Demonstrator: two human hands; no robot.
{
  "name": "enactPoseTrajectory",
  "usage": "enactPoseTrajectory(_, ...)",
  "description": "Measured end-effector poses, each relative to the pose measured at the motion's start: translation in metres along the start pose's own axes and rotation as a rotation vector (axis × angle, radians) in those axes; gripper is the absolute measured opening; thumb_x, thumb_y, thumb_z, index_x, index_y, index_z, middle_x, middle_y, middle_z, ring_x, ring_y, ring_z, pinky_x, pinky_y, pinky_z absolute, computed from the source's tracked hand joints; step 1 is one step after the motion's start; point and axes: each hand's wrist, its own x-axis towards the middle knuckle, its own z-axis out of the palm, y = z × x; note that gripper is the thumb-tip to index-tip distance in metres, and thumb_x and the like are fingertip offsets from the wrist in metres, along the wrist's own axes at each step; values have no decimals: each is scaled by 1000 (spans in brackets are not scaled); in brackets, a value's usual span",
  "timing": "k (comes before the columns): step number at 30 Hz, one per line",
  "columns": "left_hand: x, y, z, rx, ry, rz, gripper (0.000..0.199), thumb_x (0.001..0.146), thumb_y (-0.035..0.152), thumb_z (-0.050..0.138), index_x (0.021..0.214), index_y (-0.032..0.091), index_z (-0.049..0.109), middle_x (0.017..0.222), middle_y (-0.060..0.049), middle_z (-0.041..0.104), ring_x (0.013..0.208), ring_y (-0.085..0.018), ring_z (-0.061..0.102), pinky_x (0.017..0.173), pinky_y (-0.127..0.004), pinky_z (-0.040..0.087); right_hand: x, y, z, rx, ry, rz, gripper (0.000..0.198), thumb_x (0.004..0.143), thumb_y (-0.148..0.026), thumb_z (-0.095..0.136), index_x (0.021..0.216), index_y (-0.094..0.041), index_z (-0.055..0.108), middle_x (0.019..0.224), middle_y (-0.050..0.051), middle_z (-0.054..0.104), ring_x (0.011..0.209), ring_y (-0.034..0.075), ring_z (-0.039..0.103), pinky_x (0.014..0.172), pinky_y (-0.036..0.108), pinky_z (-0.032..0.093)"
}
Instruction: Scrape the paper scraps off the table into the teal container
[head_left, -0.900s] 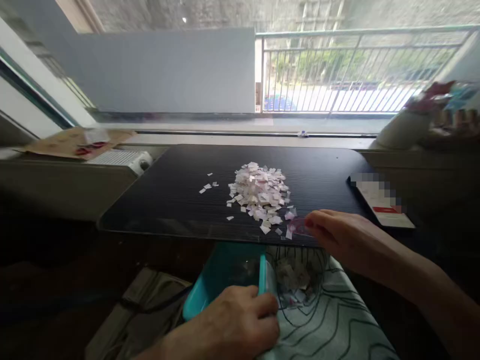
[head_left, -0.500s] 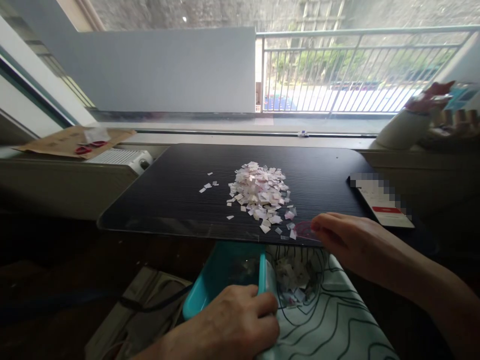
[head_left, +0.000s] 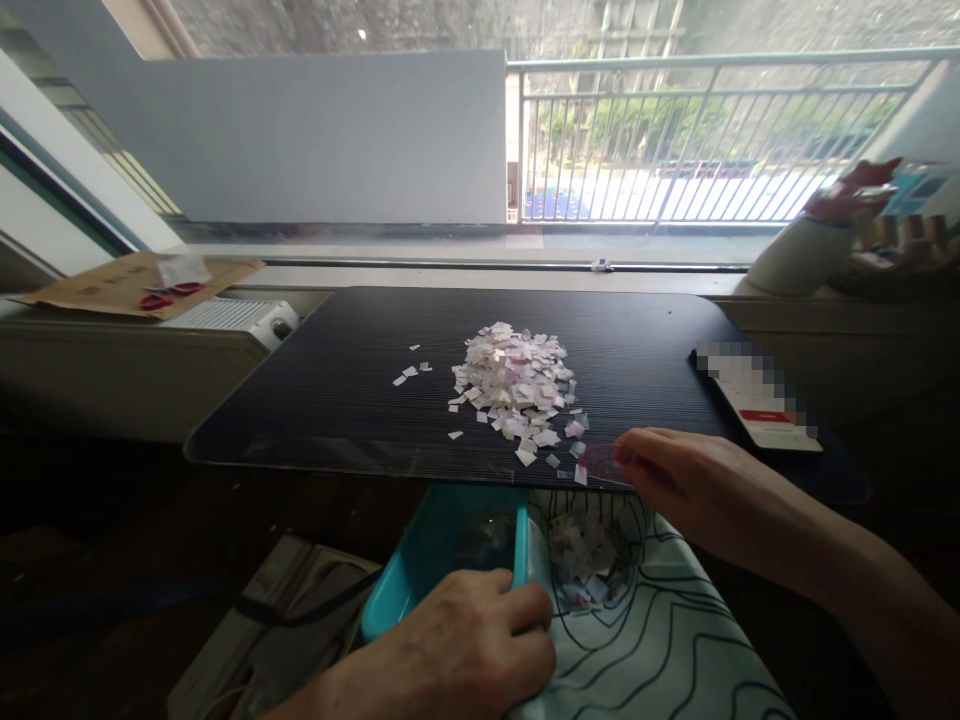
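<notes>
My left hand (head_left: 465, 635) is closed over the near right rim of a teal plastic bin (head_left: 409, 575), which sits just below the table's front edge. My right hand (head_left: 686, 470) rests at the front right of the black table, its fingertips pinched on a pink see-through piece (head_left: 604, 462) that lies along the tabletop. To the left of that piece spreads a heap of small white and pinkish paper scraps (head_left: 514, 380), with a few loose bits near its edges. More scraps (head_left: 589, 560) lie in what looks like a clear container beside the bin.
A phone (head_left: 757, 400) lies on the right of the black table (head_left: 337, 380). Red-handled scissors (head_left: 171, 297) rest on a brown envelope (head_left: 90, 285) at the left. A pale vase-like object (head_left: 799, 250) stands by the window. Patterned cloth (head_left: 675, 640) covers the near right.
The whole view has shifted slightly, moving things a little to the left. Both hands keep nearly the same pose and holds; the scrap heap looks unchanged.
</notes>
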Motion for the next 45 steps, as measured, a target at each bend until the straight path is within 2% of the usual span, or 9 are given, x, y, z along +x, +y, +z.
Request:
enactPoseTrajectory(5,0,-1,0,-10,-19,10,17,82,17,67,77,18,50,94,-3,58,71,-17,53,58,-26,41,0,-2,0,16,26,1,23,96,-25,41,73,-22,46,69,-3,55,59,12,46,55,25,30)
enactPoseTrajectory(11,2,-1,-4,-3,-28,0,16,85,18,65,78,18,50,94,-3,58,72,-17,53,58,-25,42,-11,1,-6,41,-80,-9,25,95,-25,45,70,-22,45,61,-6,51,54,11,44,50,23,30)
enactPoseTrajectory(13,2,1,-5,3,-27,-1,17,85,18,65,78,18,50,95,-3,58,72,-17,53,58,-25,42,-13,7,-7,54,-38,9,23,96,-28,44,75,-23,51,64,-6,55,55,10,48,52,22,33)
enactPoseTrajectory(17,1,8,-3,38,8,3,19,88,22,64,77,18,49,93,-3,58,71,-17,52,59,-25,41,-7,22,-2,43,158,91,14,94,-30,49,94,-23,61,83,-1,68,68,13,61,61,23,42)
enactPoseTrajectory(21,6,14,9,114,76,44,28,91,32,63,74,18,47,88,-3,55,68,-16,49,58,-28,38,-1,23,11,-1,181,129,19,94,-29,48,97,-21,65,88,2,70,73,17,65,65,26,46)
enactPoseTrajectory(26,26,9,27,188,118,258,24,91,36,62,78,20,50,80,0,52,54,-16,39,46,-30,30,-1,12,18,93,129,22,21,96,-27,46,98,-22,66,88,1,70,74,15,64,67,24,48)
enactPoseTrajectory(32,44,8,39,255,188,293,20,90,33,64,80,21,52,81,1,52,50,-16,36,42,-30,27,9,9,21,113,174,-9,21,96,-27,46,95,-20,66,87,3,68,73,15,62,66,25,46)
enactPoseTrajectory(38,50,13,37,259,159,272,22,88,34,65,75,21,53,78,1,52,48,-17,32,40,-30,27,4,-8,22,261,17,-126,20,97,-25,47,92,-21,66,84,1,67,72,13,60,64,22,45)
enactPoseTrajectory(45,52,13,34,251,155,276,21,88,36,64,78,20,54,79,0,51,49,-17,34,41,-30,30,-8,21,17,117,210,65,20,96,-29,46,100,-20,63,93,5,68,77,17,63,65,25,46)
